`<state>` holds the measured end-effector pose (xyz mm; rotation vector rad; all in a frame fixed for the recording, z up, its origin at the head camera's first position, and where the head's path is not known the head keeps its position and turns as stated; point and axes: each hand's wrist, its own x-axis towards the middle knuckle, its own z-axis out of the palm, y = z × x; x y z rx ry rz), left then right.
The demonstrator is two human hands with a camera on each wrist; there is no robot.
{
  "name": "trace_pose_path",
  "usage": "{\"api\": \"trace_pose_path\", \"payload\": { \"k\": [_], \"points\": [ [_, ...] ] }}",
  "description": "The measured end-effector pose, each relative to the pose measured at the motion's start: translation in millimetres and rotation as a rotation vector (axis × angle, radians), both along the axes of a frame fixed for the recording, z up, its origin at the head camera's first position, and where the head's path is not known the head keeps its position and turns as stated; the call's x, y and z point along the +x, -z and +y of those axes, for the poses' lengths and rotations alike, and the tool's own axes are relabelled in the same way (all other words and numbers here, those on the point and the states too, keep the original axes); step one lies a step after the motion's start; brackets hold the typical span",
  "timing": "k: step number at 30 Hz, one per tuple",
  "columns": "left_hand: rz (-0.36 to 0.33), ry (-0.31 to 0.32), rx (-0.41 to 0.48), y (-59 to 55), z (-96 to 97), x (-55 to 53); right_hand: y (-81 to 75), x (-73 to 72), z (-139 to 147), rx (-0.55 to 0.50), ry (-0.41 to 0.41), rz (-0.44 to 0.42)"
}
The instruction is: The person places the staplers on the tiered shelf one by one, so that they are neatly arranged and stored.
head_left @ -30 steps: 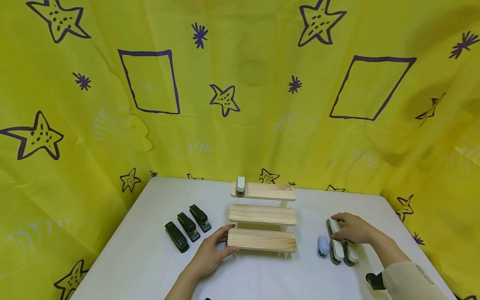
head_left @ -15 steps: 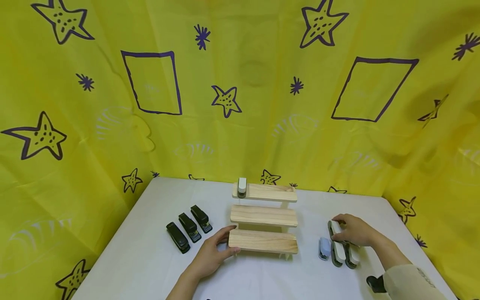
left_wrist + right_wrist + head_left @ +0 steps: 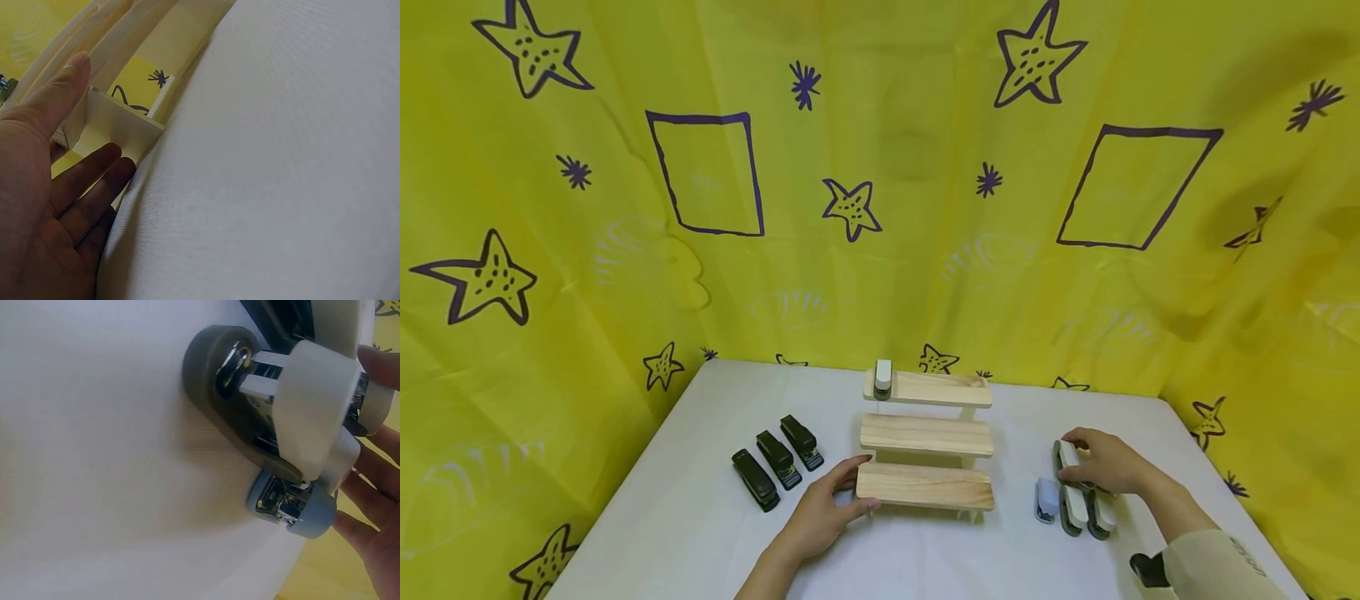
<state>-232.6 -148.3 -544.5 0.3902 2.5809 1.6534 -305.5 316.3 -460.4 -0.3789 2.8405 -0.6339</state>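
A three-tier wooden stand [image 3: 925,486] occupies the table's middle, a white-topped stapler [image 3: 882,379] on its top tier's left end. My left hand [image 3: 823,510] holds the lowest tier's left end, thumb at the front edge and index finger behind; in the left wrist view the other fingers [image 3: 94,187] extend beside the stand's leg. At right, my right hand [image 3: 1108,460] grips a white-and-grey stapler [image 3: 1066,455] between thumb and fingers. Two more white-and-grey staplers [image 3: 1072,508] [image 3: 1101,515] and a light blue stapler [image 3: 1047,500] lie close in front of it. Its grip is partly hidden in the right wrist view.
Several black staplers, three in a slanting row, lie left of the stand, the nearest black stapler [image 3: 756,479] lowest. A black object [image 3: 1148,570] sits partly under the right sleeve. Yellow patterned cloth [image 3: 910,275] hangs behind and beside the white table [image 3: 700,542].
The head view has shifted slightly. Both hands stay at the same places, the left on the stand and the right on the stapler.
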Motion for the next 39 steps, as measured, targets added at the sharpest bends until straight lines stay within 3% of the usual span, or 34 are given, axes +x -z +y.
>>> {"api": "trace_pose_path", "payload": {
  "k": [39],
  "points": [
    [0.011, 0.009, 0.002, 2.8, 0.7, 0.4, -42.8, 5.9, -33, -0.028, -0.043, 0.087]
  ]
}}
